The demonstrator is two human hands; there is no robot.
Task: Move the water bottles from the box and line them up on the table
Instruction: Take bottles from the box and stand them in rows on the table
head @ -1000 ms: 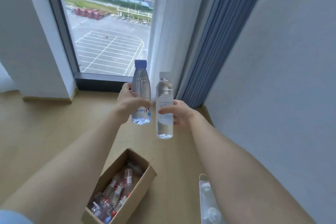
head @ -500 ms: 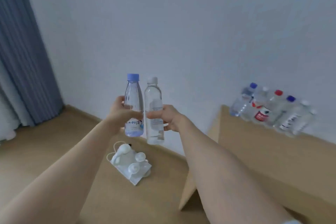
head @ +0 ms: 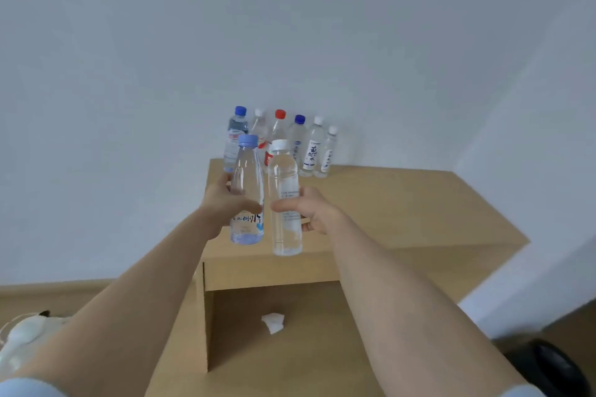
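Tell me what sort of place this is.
Probably a sparsely furnished indoor room, perhaps a bedroom or office: bare white walls meeting in a corner, a light wooden desk against them carrying a row of water bottles, and wood-look flooring.

Light-blue-capped bottle point(head: 247, 171), held in the left hand point(head: 222, 205): dark brush-style script beside a blue mark on the lower label; the characters cannot be read.
White-capped bottle point(head: 283, 177), held in the right hand point(head: 317, 213): faint lines of small grey print; unreadable.
Far-left row bottle point(head: 236, 138): red lettering on the label; too blurred to read.
Red-capped bottle point(head: 279, 129): red label; no text legible.
White-label bottle point(head: 313, 148): dark vertical characters; not legible.
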